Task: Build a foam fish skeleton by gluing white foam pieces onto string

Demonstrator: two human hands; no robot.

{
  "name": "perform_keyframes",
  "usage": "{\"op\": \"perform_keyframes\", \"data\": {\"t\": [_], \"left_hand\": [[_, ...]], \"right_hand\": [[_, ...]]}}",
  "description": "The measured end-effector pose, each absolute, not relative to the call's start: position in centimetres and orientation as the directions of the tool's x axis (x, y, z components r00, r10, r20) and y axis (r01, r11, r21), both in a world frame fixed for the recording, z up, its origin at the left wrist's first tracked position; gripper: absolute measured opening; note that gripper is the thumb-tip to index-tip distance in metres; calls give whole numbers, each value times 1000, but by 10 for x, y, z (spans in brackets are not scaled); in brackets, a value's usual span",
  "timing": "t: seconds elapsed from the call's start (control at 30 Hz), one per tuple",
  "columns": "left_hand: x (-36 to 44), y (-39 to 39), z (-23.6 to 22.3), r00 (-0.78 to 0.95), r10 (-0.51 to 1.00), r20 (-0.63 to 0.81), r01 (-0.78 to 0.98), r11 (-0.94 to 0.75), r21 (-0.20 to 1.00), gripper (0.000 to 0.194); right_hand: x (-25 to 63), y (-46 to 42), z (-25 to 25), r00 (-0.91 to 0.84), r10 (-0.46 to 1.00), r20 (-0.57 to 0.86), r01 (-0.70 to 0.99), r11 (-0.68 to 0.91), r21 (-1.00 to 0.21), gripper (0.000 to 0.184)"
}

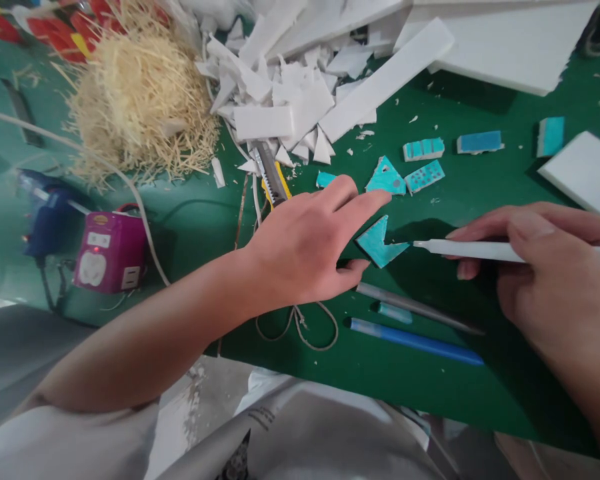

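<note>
My right hand (555,267) grips a slim white pen (485,250), its tip pointing left. Just left of that tip lies a turquoise foam piece with a V-shaped notch (375,243). Over the table my left hand (313,233) is spread, thumb and forefinger apart on either side of the notched piece; whether they touch it I cannot tell. Its forefinger reaches the lower edge of a turquoise triangle with dark spots (386,179). Below are a grey pen (420,307), a short turquoise cap (395,313) and a blue pen (420,343).
Several small painted blocks (425,177) lie beyond the triangle. White foam scraps (300,93) and straw (150,100) are piled at the back. A yellow utility knife (270,173) sits behind my left hand. Further left are a blue glue gun (50,213) and a purple power socket (110,253) with cords.
</note>
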State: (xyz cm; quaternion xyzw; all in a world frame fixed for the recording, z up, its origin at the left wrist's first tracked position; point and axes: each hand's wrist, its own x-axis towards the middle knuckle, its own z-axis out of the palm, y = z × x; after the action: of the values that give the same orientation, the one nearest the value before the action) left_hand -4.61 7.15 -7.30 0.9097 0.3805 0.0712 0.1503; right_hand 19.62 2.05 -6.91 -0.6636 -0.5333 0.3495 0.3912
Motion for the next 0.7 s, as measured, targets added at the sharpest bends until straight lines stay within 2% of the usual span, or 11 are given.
{"op": "perform_keyframes", "data": {"t": [0.07,0.27,0.47,0.63,0.7], "left_hand": [[-47,72,-74,719,694,25,652,-687,322,60],[-48,74,-76,723,690,36,633,-683,364,34],[-46,73,-77,715,698,39,643,-678,357,52],[-47,73,-79,719,690,79,615,-685,391,36],[-47,73,-79,703,706,82,626,-670,400,39]], "right_hand": [[196,21,-69,192,980,-43,426,-123,-896,35],[195,22,-68,200,979,-38,446,-126,-886,39],[195,21,-69,209,978,-17,458,-113,-882,40],[195,20,-68,203,978,-53,410,-134,-902,34],[196,21,-68,199,979,-54,400,-132,-907,31]]}}
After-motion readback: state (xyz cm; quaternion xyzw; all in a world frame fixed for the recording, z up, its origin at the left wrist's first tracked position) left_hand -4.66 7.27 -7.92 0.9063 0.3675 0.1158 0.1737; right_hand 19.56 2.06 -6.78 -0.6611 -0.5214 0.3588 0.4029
